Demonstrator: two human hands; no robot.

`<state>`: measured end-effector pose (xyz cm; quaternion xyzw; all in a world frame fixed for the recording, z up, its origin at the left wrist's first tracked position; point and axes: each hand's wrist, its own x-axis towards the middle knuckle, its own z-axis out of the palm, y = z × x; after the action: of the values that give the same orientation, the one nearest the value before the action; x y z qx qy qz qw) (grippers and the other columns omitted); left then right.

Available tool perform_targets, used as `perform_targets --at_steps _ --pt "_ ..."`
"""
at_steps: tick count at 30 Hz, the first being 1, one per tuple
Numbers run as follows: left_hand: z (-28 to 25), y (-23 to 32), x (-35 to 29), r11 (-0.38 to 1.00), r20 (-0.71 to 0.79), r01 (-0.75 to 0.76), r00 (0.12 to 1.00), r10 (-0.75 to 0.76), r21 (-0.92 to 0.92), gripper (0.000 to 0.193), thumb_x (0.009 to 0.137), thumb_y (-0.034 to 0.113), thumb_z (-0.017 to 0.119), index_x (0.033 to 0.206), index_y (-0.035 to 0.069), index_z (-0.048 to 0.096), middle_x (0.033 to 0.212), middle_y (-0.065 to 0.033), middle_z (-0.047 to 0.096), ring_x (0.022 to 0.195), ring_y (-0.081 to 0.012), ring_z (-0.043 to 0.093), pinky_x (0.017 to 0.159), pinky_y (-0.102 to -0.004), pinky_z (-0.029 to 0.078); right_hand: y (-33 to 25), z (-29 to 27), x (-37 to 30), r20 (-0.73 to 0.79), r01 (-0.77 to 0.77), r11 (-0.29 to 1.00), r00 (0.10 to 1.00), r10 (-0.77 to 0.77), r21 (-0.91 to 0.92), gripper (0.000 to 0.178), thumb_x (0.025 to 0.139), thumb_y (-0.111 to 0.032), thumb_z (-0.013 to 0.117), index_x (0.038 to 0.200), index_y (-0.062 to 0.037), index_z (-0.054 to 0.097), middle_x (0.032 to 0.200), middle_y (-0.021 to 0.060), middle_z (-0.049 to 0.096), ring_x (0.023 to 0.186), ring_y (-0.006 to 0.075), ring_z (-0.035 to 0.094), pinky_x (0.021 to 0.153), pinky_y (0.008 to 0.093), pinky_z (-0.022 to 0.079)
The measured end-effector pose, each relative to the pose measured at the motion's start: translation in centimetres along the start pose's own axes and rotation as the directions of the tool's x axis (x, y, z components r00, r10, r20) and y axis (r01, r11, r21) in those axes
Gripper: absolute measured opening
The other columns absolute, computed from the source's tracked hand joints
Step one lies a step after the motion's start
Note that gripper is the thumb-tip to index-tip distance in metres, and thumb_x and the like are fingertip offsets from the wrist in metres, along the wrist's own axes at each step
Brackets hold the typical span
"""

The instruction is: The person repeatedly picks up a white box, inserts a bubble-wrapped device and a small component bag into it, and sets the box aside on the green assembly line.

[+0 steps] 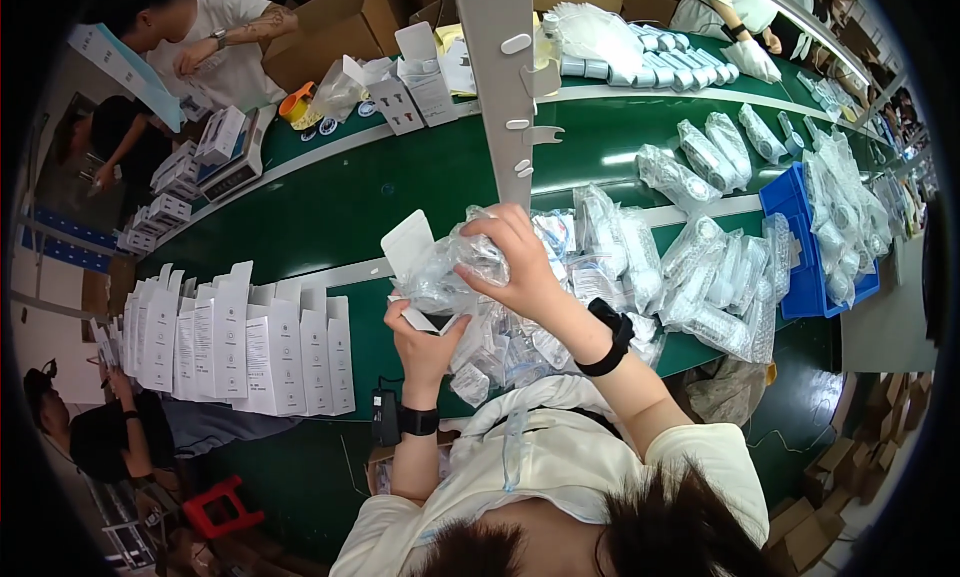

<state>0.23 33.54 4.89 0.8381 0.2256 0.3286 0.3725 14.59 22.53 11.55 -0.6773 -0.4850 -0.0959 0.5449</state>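
My left hand (422, 339) is wrapped round a small white carton (407, 245), whose top flap stands up. Clutched in my right hand (515, 262) is a clear bubble-wrapped item (440, 275), held at the carton's mouth. The wrap hides what is inside, and I cannot tell how far the item sits within the carton. Beneath and beside my hands lies a pile of small clear plastic packets (510, 352). Several bubble-wrapped items (715, 277) are heaped to the right of it.
White cartons (270, 352) with raised flaps stand in a row on the left of the green table (340, 227). A blue bin (800, 267) full of bubble-wrapped pieces is at the right. A grey metal post (495, 97) rises ahead. Other people work across the belt and at left.
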Motion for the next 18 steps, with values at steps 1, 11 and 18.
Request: perform_targets --at_steps 1,11,18 --pt "-0.3 -0.2 0.2 1.000 0.000 0.003 1.000 -0.003 -0.003 0.075 0.055 0.017 0.082 0.104 0.006 0.026 0.111 -0.0224 0.043 0.098 -0.0357 0.048 0.081 -0.0403 0.041 -0.1 -0.1 0.4 0.003 -0.001 1.000 1.000 0.001 -0.002 0.036 0.070 -0.009 0.065 0.101 -0.0058 0.048 0.100 0.0103 0.047 0.090 0.0262 0.047 0.084 0.0354 0.038" --pt "0.9 -6.1 1.6 0.954 -0.034 -0.148 0.989 0.144 -0.261 0.075 0.056 0.008 0.079 0.107 0.010 0.024 0.123 -0.0185 0.033 0.107 -0.0291 0.041 0.089 -0.0374 0.035 6.3 -1.1 -1.9 -0.120 -0.137 0.988 0.982 0.144 0.070 0.022 0.076 -0.013 0.060 0.095 -0.0016 0.057 0.086 0.0092 0.059 0.081 0.0234 0.056 0.075 0.0340 0.043" --pt "-2.1 -6.8 2.2 0.984 0.015 0.032 0.999 -0.030 -0.173 0.067 0.058 0.005 0.076 0.109 0.007 0.032 0.119 -0.0144 0.038 0.105 -0.0255 0.043 0.088 -0.0340 0.035 14.3 -2.8 -3.2 0.178 -0.440 0.607 0.879 0.443 0.662 0.011 0.072 0.003 0.052 0.081 0.0015 0.058 0.070 0.0098 0.058 0.062 0.0177 0.057 0.062 0.0258 0.045"
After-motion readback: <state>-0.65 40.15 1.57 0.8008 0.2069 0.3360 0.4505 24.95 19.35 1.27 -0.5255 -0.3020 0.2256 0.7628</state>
